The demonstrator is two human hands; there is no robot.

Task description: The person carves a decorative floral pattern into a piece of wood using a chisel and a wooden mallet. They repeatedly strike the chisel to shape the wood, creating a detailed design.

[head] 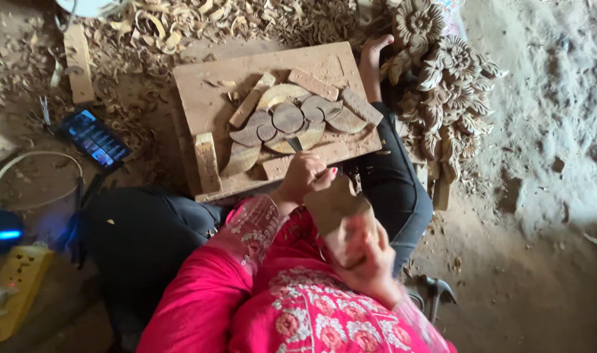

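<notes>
Floor: the dusty earthen floor (540,216) lay around the seated person, with pale curled wood shavings (181,23) heaped at the far edge.
Board: a square pale wooden work board (210,98) rested across the person's lap, with small wooden blocks fixed on it around the workpiece.
Carved pile: a stack of finished carved wooden flower pieces (445,85) sat just beside the board, on its right.
Workpiece: the flat wooden carving of rounded leaf shapes (289,121) lay in the middle of the board, held between the blocks.
Mallet: a chunky brown wooden mallet block (334,206) was raised above the lap, near the board's near edge.
Right hand: the right hand (370,261) was wrapped firmly around the mallet's lower part.
Left hand: the left hand (305,176) was curled tight at the carving's near edge; what it gripped could not be told.
Phone: a dark lit phone (95,138) lay on the floor, left of the board.
</notes>
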